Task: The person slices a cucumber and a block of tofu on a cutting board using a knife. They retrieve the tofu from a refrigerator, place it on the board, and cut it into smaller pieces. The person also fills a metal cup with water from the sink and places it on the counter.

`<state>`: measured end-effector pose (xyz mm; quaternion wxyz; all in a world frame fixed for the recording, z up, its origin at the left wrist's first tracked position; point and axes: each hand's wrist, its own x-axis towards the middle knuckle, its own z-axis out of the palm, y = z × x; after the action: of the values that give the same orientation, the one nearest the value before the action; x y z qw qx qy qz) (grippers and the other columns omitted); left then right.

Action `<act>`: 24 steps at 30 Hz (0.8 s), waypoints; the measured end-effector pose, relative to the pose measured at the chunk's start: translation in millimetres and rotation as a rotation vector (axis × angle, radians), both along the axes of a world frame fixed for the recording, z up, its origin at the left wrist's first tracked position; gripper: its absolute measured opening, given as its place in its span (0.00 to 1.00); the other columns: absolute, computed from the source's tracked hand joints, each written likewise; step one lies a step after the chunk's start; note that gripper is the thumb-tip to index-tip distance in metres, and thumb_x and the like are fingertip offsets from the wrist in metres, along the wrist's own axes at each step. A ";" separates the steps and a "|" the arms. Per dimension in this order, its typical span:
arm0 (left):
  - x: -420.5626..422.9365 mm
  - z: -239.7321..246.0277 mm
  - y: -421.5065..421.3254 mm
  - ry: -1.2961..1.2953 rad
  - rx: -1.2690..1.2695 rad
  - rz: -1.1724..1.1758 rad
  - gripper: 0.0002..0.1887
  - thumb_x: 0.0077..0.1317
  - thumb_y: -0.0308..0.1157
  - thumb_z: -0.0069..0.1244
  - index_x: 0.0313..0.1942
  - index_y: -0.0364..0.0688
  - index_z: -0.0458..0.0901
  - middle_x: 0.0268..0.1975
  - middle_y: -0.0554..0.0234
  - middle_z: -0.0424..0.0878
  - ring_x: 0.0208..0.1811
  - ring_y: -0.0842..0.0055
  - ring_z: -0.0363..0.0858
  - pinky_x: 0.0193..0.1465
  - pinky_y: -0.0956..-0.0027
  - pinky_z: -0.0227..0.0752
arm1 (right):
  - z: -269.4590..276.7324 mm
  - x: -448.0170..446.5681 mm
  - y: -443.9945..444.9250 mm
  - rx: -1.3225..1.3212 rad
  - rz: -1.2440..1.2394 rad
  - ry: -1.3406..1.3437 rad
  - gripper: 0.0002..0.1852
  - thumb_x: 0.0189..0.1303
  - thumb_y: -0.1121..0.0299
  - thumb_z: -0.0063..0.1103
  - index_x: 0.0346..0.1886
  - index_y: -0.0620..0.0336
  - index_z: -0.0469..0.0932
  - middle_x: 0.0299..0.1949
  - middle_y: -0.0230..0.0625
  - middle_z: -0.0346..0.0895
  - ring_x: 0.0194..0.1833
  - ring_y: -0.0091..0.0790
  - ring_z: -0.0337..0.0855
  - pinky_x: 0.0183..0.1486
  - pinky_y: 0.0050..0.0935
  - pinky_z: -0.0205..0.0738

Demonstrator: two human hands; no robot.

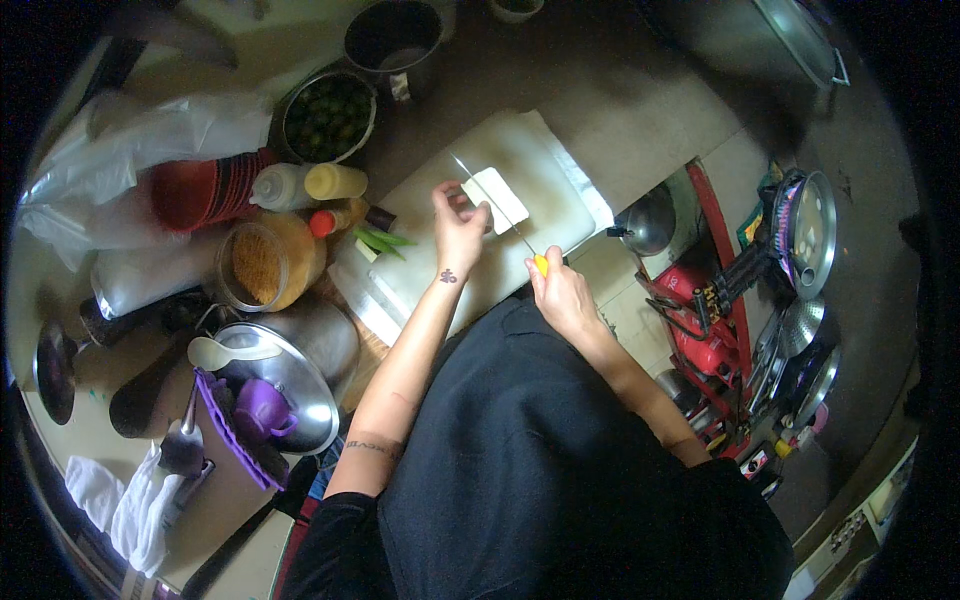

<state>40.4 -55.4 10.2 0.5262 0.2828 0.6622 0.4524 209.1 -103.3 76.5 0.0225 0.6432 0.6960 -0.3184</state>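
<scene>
A white block point(496, 199), possibly tofu, lies on a pale cutting board point(551, 161). My left hand point(460, 225) is at the block's left end, thumb and fingers bent around its edge. My right hand point(561, 294) grips a knife by its yellow handle point(541, 264). The thin knife blade point(487, 196) runs diagonally across the top of the block. How deep it sits in the block, I cannot tell. Left of my left hand, green vegetable pieces point(386, 240) rest at the board's edge, with a small pale piece point(366, 250) and a dark purple piece point(381, 218) close by.
Squeeze bottles point(335, 181), stacked red cups point(191, 193) and a jar of orange-brown crumbs point(259, 266) crowd the left. Behind them stands a pot of round green items point(330, 116). A metal lid point(311, 397) carries a purple cup point(262, 409). Pans point(814, 232) lie right.
</scene>
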 end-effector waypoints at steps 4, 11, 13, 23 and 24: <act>1.3 4.2 1.1 -0.005 0.008 0.007 0.30 0.61 0.26 0.56 0.60 0.40 0.59 0.52 0.49 0.71 0.38 0.77 0.81 0.32 0.73 0.80 | -1.3 1.2 -2.1 -0.016 0.008 -0.010 0.20 0.73 0.52 0.41 0.44 0.65 0.62 0.21 0.56 0.77 0.27 0.61 0.81 0.29 0.53 0.76; 2.3 7.0 1.0 -0.030 0.002 0.030 0.29 0.61 0.25 0.56 0.60 0.40 0.59 0.51 0.50 0.71 0.37 0.78 0.80 0.31 0.75 0.78 | -1.1 -1.0 -2.3 -0.022 -0.016 -0.003 0.19 0.72 0.56 0.44 0.41 0.67 0.63 0.21 0.60 0.76 0.27 0.64 0.79 0.29 0.55 0.73; 2.7 7.4 0.9 -0.039 0.008 0.032 0.29 0.61 0.25 0.56 0.60 0.40 0.60 0.51 0.51 0.71 0.36 0.78 0.80 0.30 0.76 0.77 | -2.1 -1.8 -1.3 -0.032 -0.023 0.001 0.19 0.72 0.56 0.44 0.41 0.67 0.63 0.21 0.60 0.76 0.27 0.64 0.79 0.30 0.55 0.73; 1.6 4.7 0.1 -0.028 -0.005 0.015 0.29 0.62 0.25 0.56 0.60 0.41 0.59 0.53 0.50 0.70 0.39 0.77 0.79 0.34 0.71 0.82 | -27.4 -1.1 -0.9 -0.048 -0.028 -0.004 0.20 0.72 0.55 0.43 0.41 0.68 0.64 0.22 0.61 0.76 0.29 0.64 0.80 0.31 0.55 0.73; 1.4 4.3 -0.2 -0.033 -0.006 0.013 0.29 0.62 0.25 0.55 0.61 0.41 0.59 0.53 0.50 0.70 0.39 0.76 0.79 0.34 0.70 0.83 | -32.6 -0.8 -0.6 -0.067 -0.027 -0.011 0.20 0.72 0.55 0.43 0.42 0.68 0.64 0.23 0.60 0.77 0.29 0.64 0.80 0.32 0.55 0.74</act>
<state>41.8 -55.6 14.4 0.5349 0.2694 0.6565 0.4586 208.3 -103.9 43.9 0.0433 0.6533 0.6759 -0.3383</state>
